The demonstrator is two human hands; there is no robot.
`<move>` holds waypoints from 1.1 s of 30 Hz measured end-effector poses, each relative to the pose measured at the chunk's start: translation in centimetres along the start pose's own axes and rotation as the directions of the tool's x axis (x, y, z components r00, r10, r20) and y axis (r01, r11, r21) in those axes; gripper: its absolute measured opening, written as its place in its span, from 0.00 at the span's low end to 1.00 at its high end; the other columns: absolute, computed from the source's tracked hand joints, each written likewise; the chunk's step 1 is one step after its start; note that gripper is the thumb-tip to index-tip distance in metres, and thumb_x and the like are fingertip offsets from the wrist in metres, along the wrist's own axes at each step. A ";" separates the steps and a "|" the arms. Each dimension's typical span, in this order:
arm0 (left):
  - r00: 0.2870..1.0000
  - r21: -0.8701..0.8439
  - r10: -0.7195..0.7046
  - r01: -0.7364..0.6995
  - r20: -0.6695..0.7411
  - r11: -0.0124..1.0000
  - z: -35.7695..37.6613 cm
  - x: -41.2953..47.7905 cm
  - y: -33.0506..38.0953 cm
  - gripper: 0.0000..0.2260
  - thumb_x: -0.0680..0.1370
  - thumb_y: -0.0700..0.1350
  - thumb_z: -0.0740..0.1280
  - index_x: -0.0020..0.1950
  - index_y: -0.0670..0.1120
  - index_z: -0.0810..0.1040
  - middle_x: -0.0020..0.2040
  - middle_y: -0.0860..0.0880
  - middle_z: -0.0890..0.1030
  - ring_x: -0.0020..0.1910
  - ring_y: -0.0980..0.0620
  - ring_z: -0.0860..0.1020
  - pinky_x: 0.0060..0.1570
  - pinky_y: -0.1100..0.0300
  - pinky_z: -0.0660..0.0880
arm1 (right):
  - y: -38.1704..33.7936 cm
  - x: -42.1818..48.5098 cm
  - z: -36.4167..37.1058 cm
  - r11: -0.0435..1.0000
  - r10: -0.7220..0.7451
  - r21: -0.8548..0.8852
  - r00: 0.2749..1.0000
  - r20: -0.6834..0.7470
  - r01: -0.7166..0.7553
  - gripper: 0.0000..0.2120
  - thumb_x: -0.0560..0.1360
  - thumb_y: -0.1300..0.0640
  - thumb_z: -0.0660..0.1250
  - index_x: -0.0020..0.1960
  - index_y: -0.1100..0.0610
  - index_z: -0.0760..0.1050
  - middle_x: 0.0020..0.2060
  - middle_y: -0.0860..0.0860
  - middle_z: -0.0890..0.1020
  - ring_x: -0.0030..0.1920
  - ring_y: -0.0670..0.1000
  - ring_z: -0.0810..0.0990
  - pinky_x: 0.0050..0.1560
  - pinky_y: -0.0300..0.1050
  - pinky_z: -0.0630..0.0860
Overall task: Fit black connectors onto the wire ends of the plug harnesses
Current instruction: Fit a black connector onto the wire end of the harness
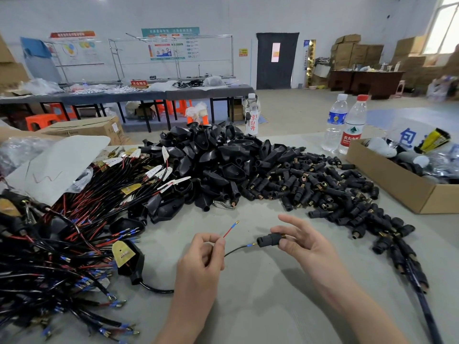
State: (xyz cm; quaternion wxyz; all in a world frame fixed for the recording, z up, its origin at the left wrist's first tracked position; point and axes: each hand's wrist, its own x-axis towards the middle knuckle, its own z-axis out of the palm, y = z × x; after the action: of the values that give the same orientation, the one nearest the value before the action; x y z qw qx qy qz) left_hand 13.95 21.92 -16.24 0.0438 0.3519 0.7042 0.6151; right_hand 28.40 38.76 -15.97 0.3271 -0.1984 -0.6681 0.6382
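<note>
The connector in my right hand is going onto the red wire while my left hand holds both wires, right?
No. The head view shows the connector in the right hand meeting the black wire; the red wire sticks up free. The left hand does hold both wires.

head cam | worn, wide-angle | faces forward and down | close over table [260, 306] | single view
</note>
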 end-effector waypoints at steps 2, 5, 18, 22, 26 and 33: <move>1.000 -0.002 -0.003 0.003 0.001 1.000 0.0 0.0 0.0 0.06 0.80 0.47 0.66 0.44 0.57 0.75 0.29 0.50 0.75 0.29 0.57 0.72 0.31 0.67 0.67 | 0.0 0.0 0.1 1.000 -0.002 0.000 1.000 0.000 0.002 0.25 0.77 0.69 0.67 0.58 0.38 0.79 0.54 0.49 0.85 0.51 0.47 0.83 0.52 0.34 0.76; 1.000 0.016 -0.002 0.002 0.006 1.000 0.0 -0.1 0.0 0.06 0.80 0.47 0.66 0.44 0.56 0.75 0.29 0.49 0.75 0.29 0.57 0.72 0.31 0.67 0.67 | 0.0 0.0 0.2 1.000 0.000 0.000 1.000 -0.001 0.000 0.25 0.76 0.69 0.68 0.57 0.38 0.79 0.53 0.49 0.85 0.51 0.47 0.83 0.51 0.33 0.76; 0.999 0.023 0.036 -0.036 0.017 0.999 0.0 -0.1 -0.2 0.04 0.80 0.48 0.67 0.46 0.57 0.75 0.29 0.49 0.76 0.30 0.56 0.74 0.33 0.66 0.70 | -0.6 -0.6 0.7 0.999 0.051 -0.011 0.998 0.036 -0.050 0.21 0.76 0.69 0.68 0.61 0.48 0.77 0.53 0.49 0.85 0.50 0.46 0.82 0.52 0.34 0.76; 0.998 0.062 0.057 -0.057 -0.002 0.996 0.1 -0.1 -0.6 0.02 0.79 0.50 0.66 0.47 0.56 0.75 0.30 0.48 0.76 0.29 0.54 0.74 0.33 0.61 0.71 | -0.8 -0.9 1.7 0.997 0.078 0.005 0.992 0.095 -0.079 0.21 0.75 0.70 0.69 0.61 0.49 0.78 0.52 0.48 0.85 0.47 0.45 0.82 0.50 0.33 0.76; 0.995 0.136 0.096 -0.099 0.030 0.986 0.2 -0.1 -0.8 0.03 0.79 0.52 0.65 0.46 0.60 0.72 0.31 0.48 0.78 0.30 0.51 0.76 0.35 0.57 0.72 | -0.4 -1.3 3.3 0.995 0.101 -0.034 0.984 0.143 -0.097 0.19 0.75 0.70 0.69 0.57 0.49 0.80 0.47 0.47 0.85 0.44 0.45 0.82 0.48 0.33 0.75; 0.998 -0.057 -0.059 0.058 -0.021 0.997 0.1 0.2 -0.2 0.07 0.81 0.47 0.66 0.46 0.59 0.77 0.39 0.52 0.81 0.39 0.51 0.79 0.44 0.53 0.77 | -0.5 -1.2 3.4 0.995 0.104 -0.002 0.992 0.070 -0.104 0.16 0.75 0.71 0.68 0.54 0.53 0.81 0.44 0.51 0.86 0.40 0.45 0.82 0.45 0.30 0.74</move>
State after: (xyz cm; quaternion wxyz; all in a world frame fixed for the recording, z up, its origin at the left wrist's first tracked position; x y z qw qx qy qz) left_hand 13.78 22.13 -16.36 0.0639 0.3227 0.6969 0.6372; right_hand 26.92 35.45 -15.61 0.2697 -0.2102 -0.6675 0.6615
